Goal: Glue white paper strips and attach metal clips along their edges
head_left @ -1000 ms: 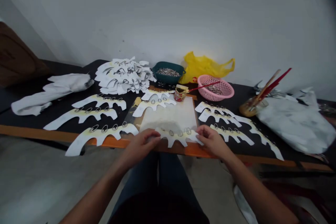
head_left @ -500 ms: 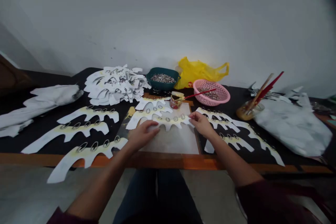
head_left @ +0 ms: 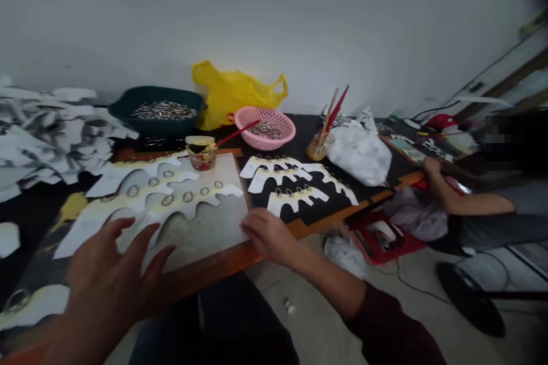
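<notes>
On the pale sheet [head_left: 205, 239] before me lie several white scalloped cut-outs. The front cut-out [head_left: 226, 191] has a yellowish glue-like band and metal rings along its top edge. My left hand [head_left: 111, 268] hovers at that piece's left end, thumb and fingers spread, holding nothing. At the sheet's front right corner is my right hand [head_left: 269, 234], its fingers curled together; whether anything is between them is hidden. Behind the cut-outs stands a small tub [head_left: 201, 157] of yellowish paste with a red-handled stick [head_left: 237, 132] resting in it.
Metal rings fill a dark green basin [head_left: 149, 94] and a pink basket [head_left: 286, 131]. A yellow bag [head_left: 240, 88], a jar with brushes [head_left: 317, 151] and a white bundle [head_left: 359, 154] stand further along. More ringed cut-outs [head_left: 295, 199] lie right. Another person's arm [head_left: 475, 203] is at far right.
The view has swung right, bringing another person into sight. My right hand has left the front cut-out's right end and come nearer the table's front edge. My left hand has spread its fingers.
</notes>
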Demonstrator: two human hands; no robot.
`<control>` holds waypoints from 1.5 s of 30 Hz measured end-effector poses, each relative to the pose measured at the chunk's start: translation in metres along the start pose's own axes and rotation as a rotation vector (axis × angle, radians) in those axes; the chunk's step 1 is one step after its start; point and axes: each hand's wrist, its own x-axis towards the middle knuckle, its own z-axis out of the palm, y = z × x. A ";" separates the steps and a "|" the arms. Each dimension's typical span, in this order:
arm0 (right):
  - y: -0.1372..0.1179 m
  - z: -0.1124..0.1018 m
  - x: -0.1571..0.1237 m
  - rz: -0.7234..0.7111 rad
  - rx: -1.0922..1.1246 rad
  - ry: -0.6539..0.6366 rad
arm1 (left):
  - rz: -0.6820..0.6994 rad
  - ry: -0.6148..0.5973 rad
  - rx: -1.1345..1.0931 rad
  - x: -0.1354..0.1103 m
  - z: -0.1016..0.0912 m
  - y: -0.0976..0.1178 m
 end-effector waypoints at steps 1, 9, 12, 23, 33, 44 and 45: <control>-0.001 -0.007 -0.020 -0.013 -0.009 0.005 | 0.011 0.002 -0.080 -0.005 0.001 0.011; 0.097 -0.087 -0.095 0.609 -0.302 0.402 | 0.068 -0.373 -0.578 0.027 0.049 0.160; 0.133 -0.098 -0.092 0.640 -0.282 0.368 | -0.043 -0.353 -0.508 0.056 0.076 0.193; 0.151 -0.093 -0.108 0.729 -0.108 0.351 | -0.491 -0.532 -0.780 0.071 0.085 0.206; 0.084 -0.077 -0.071 0.468 -0.105 0.318 | -0.379 -0.595 -1.043 0.027 0.036 0.171; 0.042 -0.022 0.022 0.648 0.950 -0.272 | -0.286 -0.368 -0.763 -0.042 0.010 0.119; 0.039 -0.022 0.022 0.667 0.935 -0.219 | -0.298 -0.365 -0.763 -0.045 0.005 0.113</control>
